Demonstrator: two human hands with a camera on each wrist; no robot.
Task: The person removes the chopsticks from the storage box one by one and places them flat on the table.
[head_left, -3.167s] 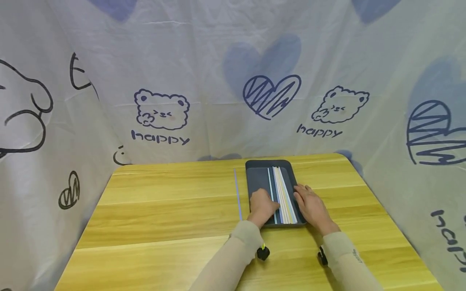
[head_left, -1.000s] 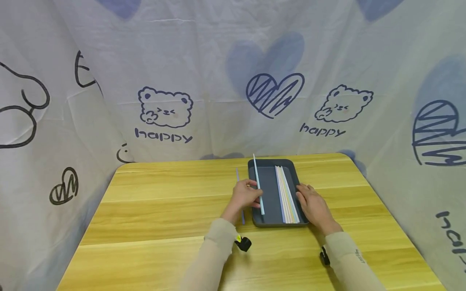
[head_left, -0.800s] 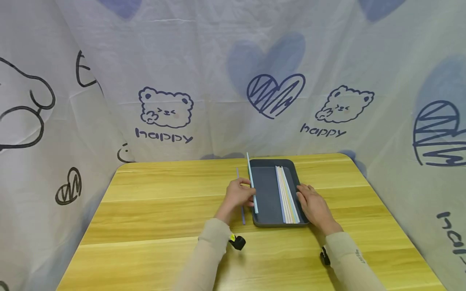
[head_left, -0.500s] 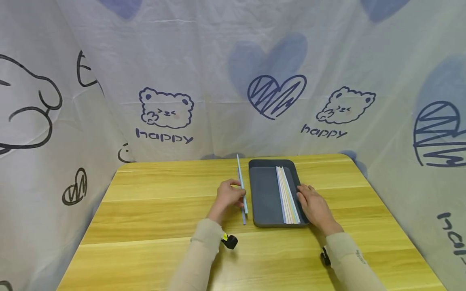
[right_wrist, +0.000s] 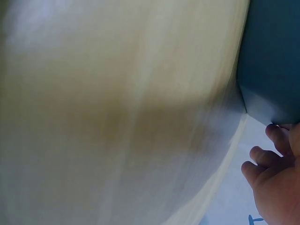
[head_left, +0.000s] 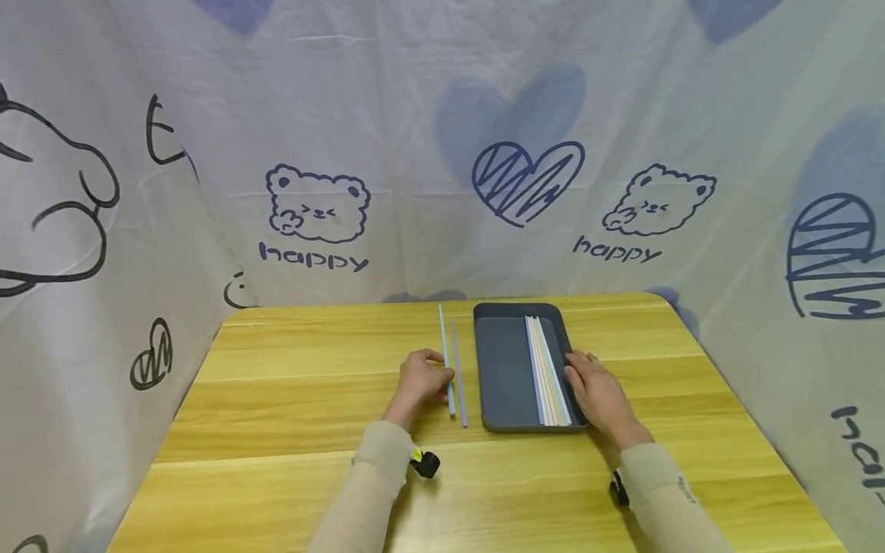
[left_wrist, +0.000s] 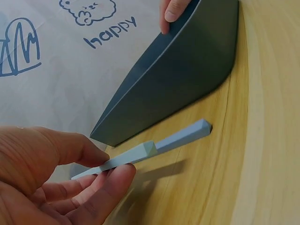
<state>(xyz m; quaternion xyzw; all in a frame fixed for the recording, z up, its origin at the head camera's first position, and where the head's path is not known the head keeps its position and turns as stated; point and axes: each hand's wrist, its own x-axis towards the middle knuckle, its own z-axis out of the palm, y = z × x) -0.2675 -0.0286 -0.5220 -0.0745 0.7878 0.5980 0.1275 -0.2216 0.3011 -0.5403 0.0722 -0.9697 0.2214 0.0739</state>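
My left hand (head_left: 422,376) pinches a light-blue chopstick (head_left: 444,334) between thumb and fingers, close above the table left of the tray. In the left wrist view its thick squared end (left_wrist: 140,152) points toward the camera and overlaps a blue-violet chopstick (left_wrist: 185,136). That second chopstick lies on the table between the held one and the dark grey tray (head_left: 499,369). Inside the tray, a fan of several pastel chopsticks (head_left: 542,369) lies along the right side. My right hand (head_left: 601,395) rests at the tray's right rim, fingers loosely extended in the head view.
The wooden table (head_left: 297,399) extends left and toward me. A white printed curtain (head_left: 408,177) hangs behind its back edge and along both sides. Each wrist carries a small black camera, such as the left one (head_left: 426,465).
My left hand has taken the light-blue chopstick out of the tray, carried it left past the blue-violet one, and lowered it toward the table. The right hand has stayed at the tray's rim.
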